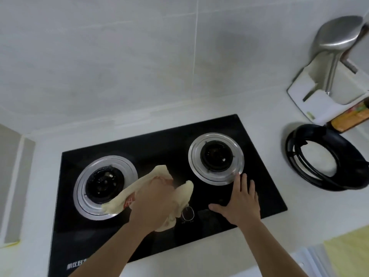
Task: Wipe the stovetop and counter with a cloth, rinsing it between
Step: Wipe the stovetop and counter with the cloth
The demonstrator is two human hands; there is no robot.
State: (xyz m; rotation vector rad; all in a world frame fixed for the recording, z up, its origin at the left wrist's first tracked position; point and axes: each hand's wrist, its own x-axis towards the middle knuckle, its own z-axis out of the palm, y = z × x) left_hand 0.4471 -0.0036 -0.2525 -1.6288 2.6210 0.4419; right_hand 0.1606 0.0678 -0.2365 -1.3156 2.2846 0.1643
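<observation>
- The black stovetop [159, 144] filled the middle of the frame, on the pale counter [269, 108].
- Black pot rings [323, 156] sat at the right.
- The right hand [239, 200] lay flat and relaxed on the glass.
- The left hand [153, 202] clutched the cream cloth [159, 172] at centre; I think slow, firm rubs between the burners would work best.
- White writing at bottom left was too blurry to read.

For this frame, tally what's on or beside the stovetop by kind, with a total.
Round gas burners with silver rings: 2
Cream wiping cloth, gripped by the left hand: 1
Black metal pot-support rings stacked on the white counter: at least 2, counted as 2
Steel ladle in the white holder: 1
Total: 6
</observation>
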